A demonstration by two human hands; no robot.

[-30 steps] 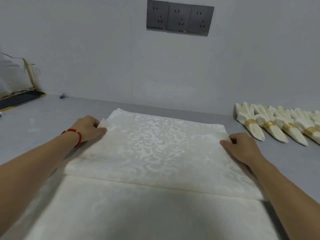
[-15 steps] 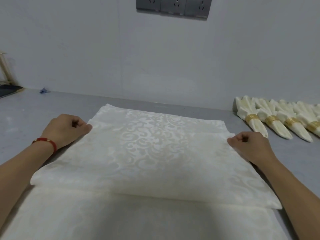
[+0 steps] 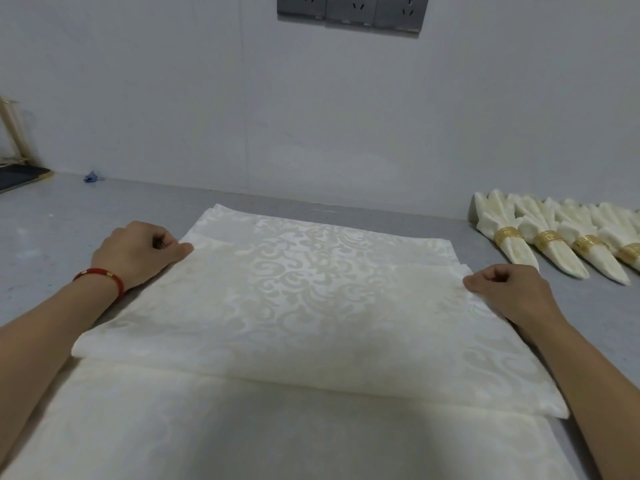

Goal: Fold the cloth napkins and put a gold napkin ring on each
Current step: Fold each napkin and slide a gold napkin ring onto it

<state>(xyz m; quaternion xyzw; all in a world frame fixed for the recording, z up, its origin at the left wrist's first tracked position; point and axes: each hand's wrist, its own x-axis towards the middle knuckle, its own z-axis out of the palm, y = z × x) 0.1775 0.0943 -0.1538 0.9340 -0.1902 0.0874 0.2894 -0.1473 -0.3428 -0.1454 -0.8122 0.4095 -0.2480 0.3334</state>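
Cloth napkin (image 3: pixel 311 306): cream-white damask with a woven scroll pattern, spread flat on the grey table (image 3: pixel 52 230); its far portion is doubled back toward the viewer, forming a soft rounded fold edge across the near middle, with a plainer single layer showing below it.

Left hand (image 3: pixel 135 251): fingers curled, pinching the folded layer's left far corner between thumb and fingers; a red cord bracelet (image 3: pixel 104 277) with a small gold bead circles the wrist.

Right hand (image 3: pixel 512 292): fingers curled at the folded layer's right far corner, apparently pinching its edge, though the contact is partly hidden beneath the knuckles.

Finished napkins (image 3: pixel 550 237): a row at the table's right, well apart from the spread cloth, each gathered into a tapering cone with fanned points toward the wall; each is banded with a gold napkin ring (image 3: pixel 507 235), shiny metal with a patterned surface.

Wall (image 3: pixel 311 116): smooth pale grey; grey socket panel (image 3: pixel 351 10) at top; small blue scrap (image 3: pixel 91 176) at its foot, left.
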